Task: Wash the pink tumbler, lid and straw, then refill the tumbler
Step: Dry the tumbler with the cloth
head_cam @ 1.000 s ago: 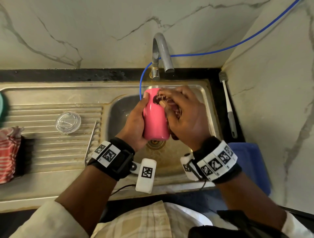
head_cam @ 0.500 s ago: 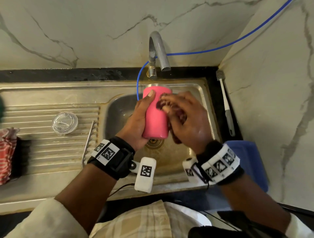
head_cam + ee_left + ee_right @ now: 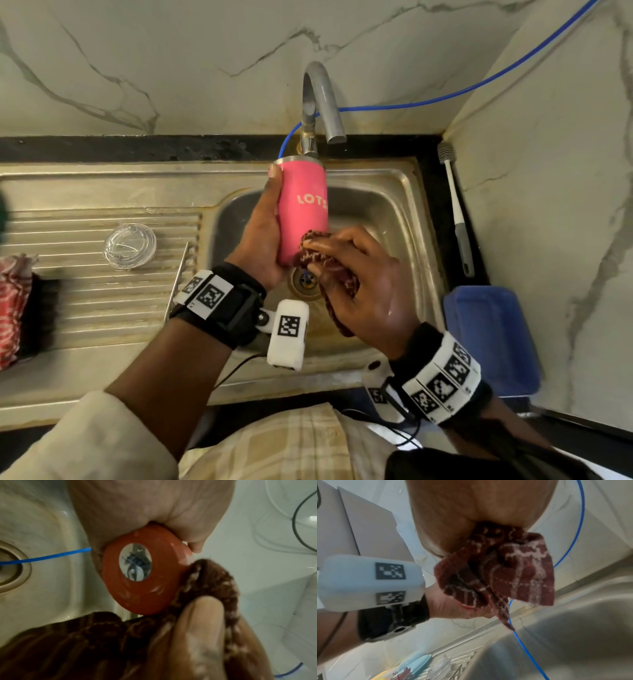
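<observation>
The left hand (image 3: 260,236) wraps its fingers and thumb round the pink tumbler (image 3: 303,205), holding it above the sink (image 3: 394,202) basin, its steel rim just under the tap (image 3: 322,102). At the tumbler's base, the right hand (image 3: 363,291) curls round a soapy maroon knitted cloth (image 3: 317,253) and presses it against the smooth pink wall. The clear round lid (image 3: 130,245) and thin metal straw (image 3: 176,281) lie on the ribbed drainboard left of the sink basin.
</observation>
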Demonstrator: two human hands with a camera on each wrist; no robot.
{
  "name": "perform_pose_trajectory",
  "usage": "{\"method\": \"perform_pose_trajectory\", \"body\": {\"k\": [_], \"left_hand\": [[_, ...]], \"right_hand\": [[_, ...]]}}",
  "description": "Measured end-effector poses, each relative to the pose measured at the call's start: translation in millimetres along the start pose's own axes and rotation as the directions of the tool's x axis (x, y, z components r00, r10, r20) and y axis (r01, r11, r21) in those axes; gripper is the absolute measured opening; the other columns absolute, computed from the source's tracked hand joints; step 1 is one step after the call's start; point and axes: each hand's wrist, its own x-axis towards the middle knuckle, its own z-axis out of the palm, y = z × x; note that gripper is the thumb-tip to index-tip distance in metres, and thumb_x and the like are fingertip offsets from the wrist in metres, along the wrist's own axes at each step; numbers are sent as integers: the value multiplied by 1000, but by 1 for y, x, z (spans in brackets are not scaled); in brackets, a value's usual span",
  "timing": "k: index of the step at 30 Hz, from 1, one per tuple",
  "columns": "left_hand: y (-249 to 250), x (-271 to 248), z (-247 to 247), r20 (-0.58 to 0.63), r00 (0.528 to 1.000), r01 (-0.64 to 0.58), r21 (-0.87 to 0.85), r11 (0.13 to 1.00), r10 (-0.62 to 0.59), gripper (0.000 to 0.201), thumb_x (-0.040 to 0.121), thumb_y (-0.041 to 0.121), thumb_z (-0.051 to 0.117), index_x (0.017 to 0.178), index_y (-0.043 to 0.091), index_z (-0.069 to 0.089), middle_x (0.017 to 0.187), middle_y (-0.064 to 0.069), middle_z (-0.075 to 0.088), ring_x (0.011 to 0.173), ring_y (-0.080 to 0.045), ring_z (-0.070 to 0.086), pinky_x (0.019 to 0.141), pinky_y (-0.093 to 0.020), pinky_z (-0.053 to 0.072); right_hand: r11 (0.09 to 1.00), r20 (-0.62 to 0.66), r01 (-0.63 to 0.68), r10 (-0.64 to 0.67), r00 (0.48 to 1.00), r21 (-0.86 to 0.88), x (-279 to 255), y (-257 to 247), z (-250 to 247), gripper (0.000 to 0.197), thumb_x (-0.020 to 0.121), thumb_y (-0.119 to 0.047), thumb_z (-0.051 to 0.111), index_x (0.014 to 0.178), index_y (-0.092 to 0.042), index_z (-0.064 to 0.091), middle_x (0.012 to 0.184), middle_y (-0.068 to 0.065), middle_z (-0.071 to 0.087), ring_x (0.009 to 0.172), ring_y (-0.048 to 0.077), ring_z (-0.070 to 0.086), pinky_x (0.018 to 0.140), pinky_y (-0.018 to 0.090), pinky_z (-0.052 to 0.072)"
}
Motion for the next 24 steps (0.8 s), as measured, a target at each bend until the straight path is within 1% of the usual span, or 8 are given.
{"method": "perform_pose_trajectory", "body": {"k": [3,4,6,8,11,14,20,24], "left_hand": [[2,4,0,-38,999,-10,34,999,12,114,67,74,87,151,9,46,116,-19,65,84,-29,72,70,-40,61],[2,3,0,-14,1000,1,36,999,-1,117,66,69,91,155,12,41,118,-20,65,86,-31,73,70,-41,60],[2,1,3,62,998,2,44,999,-5,106,76,59,90,157,11,40,124,-20,67,97,-33,73,76,-46,62],[-2,-2,5,124,992,-23,39,999,18,84,90,53,78,155,9,47,140,-24,64,118,-37,67,96,-55,59],[-8,-9,6,143,990,-17,79,997,6,63,102,54,59,150,12,54,143,-23,63,123,-34,65,109,-56,52],[-6,-15,6,143,990,2,103,995,-17,59,102,55,57,146,15,58,136,-17,69,120,-33,68,106,-56,54],[-3,-13,5,104,994,-33,-5,999,33,60,104,51,54,146,9,58,135,-20,69,118,-33,68,104,-53,55],[1,-7,3,76,997,-19,11,1000,18,81,89,69,62,138,4,58,103,-14,73,85,-25,74,73,-38,63]], "right_hand": [[1000,3,27,-27,1000,-13,3,3,-4,30,98,-15,76,129,-13,74,119,2,64,95,14,69,75,36,60],[999,0,35,-35,999,-23,9,4,-7,30,98,-15,75,128,-13,75,119,2,65,95,15,69,75,36,60],[999,-30,19,-21,999,-42,24,6,-11,28,100,-19,73,128,-14,75,118,3,65,96,14,69,78,36,59],[994,-94,-20,11,996,-103,43,9,-15,26,102,-22,70,127,-15,75,118,3,66,98,13,67,83,33,58],[981,-149,-55,28,988,-184,70,16,-23,27,102,-24,67,128,-16,73,119,3,68,100,9,65,86,15,51],[973,-128,-47,18,992,-225,84,19,-26,29,104,-26,65,130,-15,72,121,3,68,101,7,65,86,2,40],[984,-128,-64,43,991,-166,60,14,-12,30,101,-27,69,128,-14,72,118,2,66,97,0,59,85,4,43],[995,-17,-8,7,1000,-95,27,6,-2,29,99,-22,75,128,-15,74,117,-1,63,92,2,64,77,12,52]]}}
